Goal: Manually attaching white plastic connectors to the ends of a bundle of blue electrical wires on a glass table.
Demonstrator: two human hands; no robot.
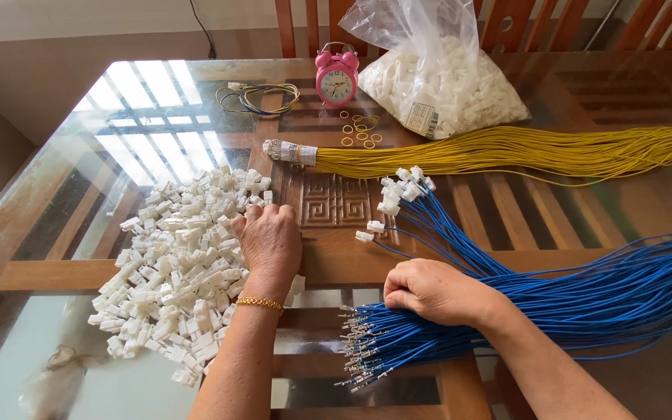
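My left hand [270, 245] lies palm down on the right edge of a heap of small white plastic connectors [176, 272], fingers curled among them; a gold bracelet is on its wrist. My right hand [433, 292] rests with fingers closed on a thick bundle of blue wires [600, 292] whose bare metal terminals [359, 358] fan out toward me. Beyond it lie several blue wires with white connectors fitted [398, 194].
A bundle of yellow wires [507, 152] crosses the glass-topped wooden table [79, 202]. Behind it stand a pink alarm clock [336, 78], a clear bag of white connectors [445, 78], loose rubber bands [361, 128] and a small wire coil [258, 99]. Chair backs line the far edge.
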